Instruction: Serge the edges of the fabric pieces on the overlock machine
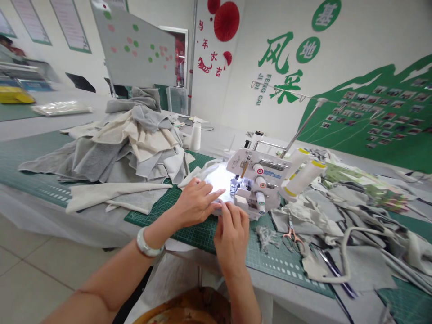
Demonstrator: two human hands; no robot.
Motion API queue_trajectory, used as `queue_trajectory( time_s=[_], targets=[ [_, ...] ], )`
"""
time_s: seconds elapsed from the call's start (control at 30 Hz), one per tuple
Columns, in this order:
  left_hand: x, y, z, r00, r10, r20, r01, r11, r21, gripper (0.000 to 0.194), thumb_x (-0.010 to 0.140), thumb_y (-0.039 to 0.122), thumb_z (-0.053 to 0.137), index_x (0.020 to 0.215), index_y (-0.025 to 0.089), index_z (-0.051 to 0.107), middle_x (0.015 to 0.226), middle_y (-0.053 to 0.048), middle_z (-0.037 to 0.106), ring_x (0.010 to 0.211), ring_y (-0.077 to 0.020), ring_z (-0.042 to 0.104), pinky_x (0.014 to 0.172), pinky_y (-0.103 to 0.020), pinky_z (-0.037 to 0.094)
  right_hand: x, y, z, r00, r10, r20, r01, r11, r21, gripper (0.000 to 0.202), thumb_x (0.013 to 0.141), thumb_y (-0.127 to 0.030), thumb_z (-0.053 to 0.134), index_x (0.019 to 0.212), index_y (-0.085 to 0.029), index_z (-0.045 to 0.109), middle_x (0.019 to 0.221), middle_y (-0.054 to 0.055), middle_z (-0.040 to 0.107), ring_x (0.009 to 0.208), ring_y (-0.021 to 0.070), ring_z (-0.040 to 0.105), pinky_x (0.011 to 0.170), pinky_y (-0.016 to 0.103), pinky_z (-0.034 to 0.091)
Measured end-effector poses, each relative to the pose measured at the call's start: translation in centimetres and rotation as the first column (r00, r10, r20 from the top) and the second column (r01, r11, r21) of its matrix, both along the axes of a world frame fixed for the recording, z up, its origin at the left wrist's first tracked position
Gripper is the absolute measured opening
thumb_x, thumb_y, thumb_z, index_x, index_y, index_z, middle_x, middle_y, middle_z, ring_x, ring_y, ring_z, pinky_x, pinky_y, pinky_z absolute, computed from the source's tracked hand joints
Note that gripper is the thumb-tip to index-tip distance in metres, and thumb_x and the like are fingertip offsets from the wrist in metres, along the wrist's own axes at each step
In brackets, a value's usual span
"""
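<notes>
A serger sewing machine (256,180) stands in front of me, its lamp lighting the needle area. Pale fabric (218,177) lies on its bed, running off to the left, washed out by the light. My left hand (197,202) rests at the fabric with index finger and thumb stretched toward the presser foot and apart. Close against it, my right hand (232,231) has its fingers bent and pressed together at the fabric's near edge. The fingertips of both hands almost meet. What lies under the right fingers is mostly hidden.
A heap of grey and cream cloth pieces (135,139) rises at left, with flat pieces (118,195) before it. Scissors (293,236), lint (268,238), tweezers (337,272) and fabric scraps (364,265) lie at right. Thread cones (303,177) stand behind the machine.
</notes>
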State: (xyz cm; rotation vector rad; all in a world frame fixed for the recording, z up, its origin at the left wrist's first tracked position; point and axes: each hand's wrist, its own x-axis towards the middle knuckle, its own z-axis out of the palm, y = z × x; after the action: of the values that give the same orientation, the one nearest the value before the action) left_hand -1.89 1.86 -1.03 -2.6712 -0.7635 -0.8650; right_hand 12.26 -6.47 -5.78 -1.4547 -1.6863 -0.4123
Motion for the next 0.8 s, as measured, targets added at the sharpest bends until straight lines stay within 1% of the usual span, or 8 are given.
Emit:
queue_trajectory(
  time_s=[0.07, 0.1, 0.2, 0.27, 0.33, 0.43, 0.6, 0.8],
  targets=[
    [0.7, 0.0, 0.4, 1.0, 0.007, -0.023, -0.007, 1.0, -0.005, 0.036, 0.099, 0.039, 0.039, 0.119, 0.019, 0.061, 0.096, -0.009, 0.063, 0.09, -0.0241, 0.056, 0.088, -0.045, 0.039, -0.2, 0.0, 0.1, 0.999, -0.021, 0.024, 0.022, 0.999, -0.026, 0.032, 0.091, -0.007, 0.044, 0.117, -0.013, 0.062, 0.12, 0.014, 0.061, 0.107, 0.0256, 0.047, 0.093, 0.043, 0.044],
    [1.0, 0.0, 0.5, 1.0, -0.007, -0.017, 0.007, 1.0, -0.013, 0.035, 0.099, 0.037, 0.038, 0.116, 0.018, 0.062, 0.1, -0.009, 0.063, 0.095, -0.0246, 0.056, 0.091, -0.046, 0.038, -0.3, 0.0, 0.2, 0.999, -0.029, 0.037, 0.031, 0.999, -0.039, 0.032, 0.09, -0.006, 0.044, 0.116, -0.012, 0.063, 0.12, 0.015, 0.061, 0.107, 0.0261, 0.046, 0.093, 0.043, 0.044],
    [1.6, -0.2, 0.6, 0.994, -0.109, 0.013, 0.11, 0.991, -0.076, 0.033, 0.1, 0.029, 0.035, 0.103, 0.014, 0.064, 0.113, -0.011, 0.062, 0.105, -0.0235, 0.054, 0.097, -0.042, 0.038, -0.6, -0.1, 0.5, 0.996, -0.045, 0.076, 0.05, 0.997, -0.066, 0.032, 0.088, -0.005, 0.046, 0.115, -0.011, 0.064, 0.12, 0.017, 0.06, 0.109, 0.0279, 0.047, 0.092, 0.044, 0.043],
    [1.7, -0.2, 0.6, 0.987, -0.16, 0.018, 0.161, 0.977, -0.141, 0.035, 0.1, 0.028, 0.032, 0.1, 0.013, 0.063, 0.111, -0.011, 0.062, 0.101, -0.0216, 0.054, 0.094, -0.038, 0.041, -0.7, -0.1, 0.6, 0.994, -0.064, 0.09, 0.071, 0.995, -0.077, 0.032, 0.088, -0.006, 0.047, 0.115, -0.01, 0.063, 0.12, 0.017, 0.06, 0.111, 0.0289, 0.047, 0.093, 0.044, 0.041],
    [1.8, -0.1, 0.6, 0.987, -0.162, 0.011, 0.161, 0.969, -0.19, 0.036, 0.101, 0.029, 0.029, 0.097, 0.013, 0.061, 0.103, -0.01, 0.063, 0.094, -0.0207, 0.054, 0.089, -0.036, 0.043, -0.9, -0.2, 0.7, 0.992, -0.087, 0.093, 0.095, 0.992, -0.084, 0.032, 0.088, -0.007, 0.048, 0.116, -0.011, 0.063, 0.122, 0.016, 0.06, 0.113, 0.0293, 0.047, 0.094, 0.044, 0.04],
    [1.9, 0.1, 0.5, 0.99, -0.141, -0.006, 0.137, 0.971, -0.197, 0.038, 0.102, 0.032, 0.028, 0.095, 0.014, 0.06, 0.1, -0.009, 0.062, 0.092, -0.0209, 0.052, 0.087, -0.037, 0.042, -1.0, -0.1, 0.7, 0.99, -0.105, 0.098, 0.114, 0.989, -0.094, 0.031, 0.089, -0.009, 0.048, 0.117, -0.011, 0.062, 0.124, 0.017, 0.059, 0.116, 0.0293, 0.047, 0.093, 0.044, 0.039],
    [2.0, 0.7, 0.1, 0.991, -0.136, 0.014, 0.136, 0.976, -0.168, 0.04, 0.102, 0.035, 0.028, 0.104, 0.016, 0.063, 0.102, -0.009, 0.061, 0.094, -0.0207, 0.053, 0.086, -0.037, 0.041, -1.0, 0.1, 0.7, 0.987, -0.126, 0.102, 0.136, 0.986, -0.099, 0.032, 0.091, -0.01, 0.046, 0.12, -0.013, 0.06, 0.124, 0.015, 0.061, 0.115, 0.0288, 0.048, 0.091, 0.043, 0.038],
    [2.2, 1.0, -0.3, 0.989, -0.138, 0.045, 0.144, 0.976, -0.165, 0.043, 0.103, 0.032, 0.026, 0.104, 0.015, 0.065, 0.11, -0.008, 0.064, 0.098, -0.0203, 0.054, 0.09, -0.038, 0.04, -1.1, 0.1, 1.0, 0.985, -0.13, 0.114, 0.144, 0.982, -0.122, 0.033, 0.088, -0.008, 0.048, 0.118, -0.013, 0.061, 0.123, 0.016, 0.062, 0.114, 0.0304, 0.048, 0.089, 0.044, 0.039]
  ],
)
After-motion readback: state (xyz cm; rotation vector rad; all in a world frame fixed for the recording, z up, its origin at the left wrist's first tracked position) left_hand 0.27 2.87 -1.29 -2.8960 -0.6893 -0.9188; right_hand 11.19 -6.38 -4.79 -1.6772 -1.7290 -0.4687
